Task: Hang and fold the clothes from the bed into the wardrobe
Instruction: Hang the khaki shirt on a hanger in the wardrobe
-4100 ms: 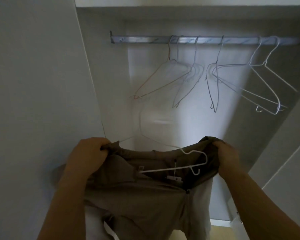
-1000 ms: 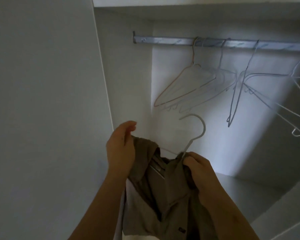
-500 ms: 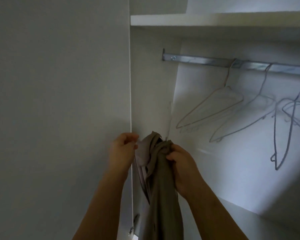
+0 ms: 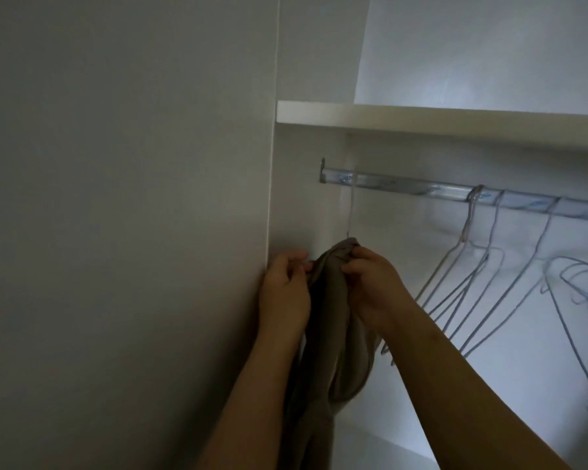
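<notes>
Held lower a moment ago, the brown garment [image 4: 330, 300] is now up at the left end of the rail [image 4: 404, 189], its hanger wire [image 4: 351, 212] reaching the bar, with the left hand [image 4: 286, 290] and right hand [image 4: 370, 283] both pinching its bunched top, so hanging seems nearly done

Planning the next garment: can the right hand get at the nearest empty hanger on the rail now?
Likely yes, once freed: the right hand grips the brown garment, but nothing stands between it and the nearest empty hanger on the rail to its right.
</notes>
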A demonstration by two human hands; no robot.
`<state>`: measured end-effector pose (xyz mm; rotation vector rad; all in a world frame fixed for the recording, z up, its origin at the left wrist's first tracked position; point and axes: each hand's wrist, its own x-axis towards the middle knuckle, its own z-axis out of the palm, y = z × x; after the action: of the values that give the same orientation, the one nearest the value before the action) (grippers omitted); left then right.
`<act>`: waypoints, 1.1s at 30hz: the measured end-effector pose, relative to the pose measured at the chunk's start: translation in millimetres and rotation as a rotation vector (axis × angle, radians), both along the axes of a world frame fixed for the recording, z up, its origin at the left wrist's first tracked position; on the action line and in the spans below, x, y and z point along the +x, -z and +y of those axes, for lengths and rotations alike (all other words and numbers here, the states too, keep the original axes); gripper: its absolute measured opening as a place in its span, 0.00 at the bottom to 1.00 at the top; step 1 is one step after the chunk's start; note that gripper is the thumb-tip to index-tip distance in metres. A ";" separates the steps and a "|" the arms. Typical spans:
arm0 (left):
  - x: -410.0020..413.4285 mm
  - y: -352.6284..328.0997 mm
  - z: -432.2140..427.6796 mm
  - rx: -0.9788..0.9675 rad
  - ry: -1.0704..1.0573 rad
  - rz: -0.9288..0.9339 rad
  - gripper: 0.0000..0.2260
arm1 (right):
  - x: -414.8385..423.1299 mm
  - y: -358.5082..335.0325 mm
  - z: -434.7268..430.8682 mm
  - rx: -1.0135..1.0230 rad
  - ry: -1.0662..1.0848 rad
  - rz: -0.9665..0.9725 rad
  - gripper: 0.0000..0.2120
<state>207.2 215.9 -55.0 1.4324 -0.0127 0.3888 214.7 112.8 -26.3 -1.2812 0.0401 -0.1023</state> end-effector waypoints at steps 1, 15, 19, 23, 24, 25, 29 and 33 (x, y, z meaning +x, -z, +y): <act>4.7 -3.3 -2.4 0.002 -0.002 -0.020 0.13 | 9.0 -4.5 -0.8 0.001 0.003 -0.005 0.14; 52.7 2.3 -9.4 0.133 -0.080 0.050 0.16 | 125.9 -48.7 -13.5 -0.195 -0.069 0.211 0.09; 59.7 11.0 -11.9 0.109 -0.031 0.032 0.18 | 141.7 -28.0 -10.2 -0.230 -0.120 0.305 0.06; 65.8 20.6 -13.5 0.142 -0.027 0.031 0.15 | 145.8 -8.2 -3.0 -0.169 -0.145 0.291 0.04; 67.1 23.4 -13.4 0.181 -0.045 0.036 0.14 | 145.5 -6.4 -2.5 -0.160 -0.142 0.283 0.05; 68.3 26.1 -13.4 0.221 -0.066 0.039 0.14 | 144.6 -5.2 -2.7 -0.149 -0.137 0.275 0.06; 68.3 34.6 -10.6 0.310 -0.123 0.019 0.13 | 132.2 -0.7 -10.6 0.011 -0.133 0.264 0.06; 67.4 36.1 -8.8 0.316 -0.089 0.035 0.12 | 108.4 5.6 -16.9 0.153 -0.097 0.245 0.09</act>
<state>274.7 207.1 -91.1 1.7560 0.0183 0.4487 323.2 95.8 -31.9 -1.1351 0.1920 0.1394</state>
